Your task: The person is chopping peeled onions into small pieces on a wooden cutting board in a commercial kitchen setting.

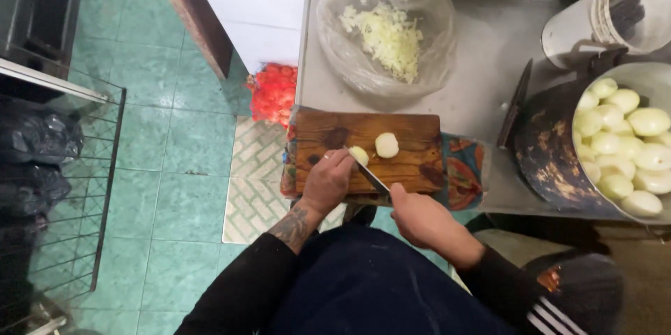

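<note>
Two onion halves sit on the wooden cutting board (412,146), which lies on a patterned cloth (463,170) at the front edge of the steel counter (482,83). The left hand (327,182) is curled over the nearer onion half (359,156), fingers bent down on it to pin it to the board. The right hand (419,219) is clenched around the handle of a knife (369,175), whose blade runs up toward the pinned half and meets it at its right side. The second onion half (386,145) rests cut side down just beside the first, apart from both hands.

Behind the board, a clear plastic bag (349,62) lies open on the counter with a modest heap of chopped onion (386,38) inside. To the right, a large metal pot (657,87) is filled near its rim with whole peeled onions (629,143), and it stands next to a dark, worn pan (545,146). A white bucket (594,24) stands behind the pot. A red mesh sack (274,94) sits on the green tiled floor (175,139) beside the counter.

Judging by the small chopped heap against the full pot, the chopping looks to be at an early stage, with most of the onions not yet cut.
</note>
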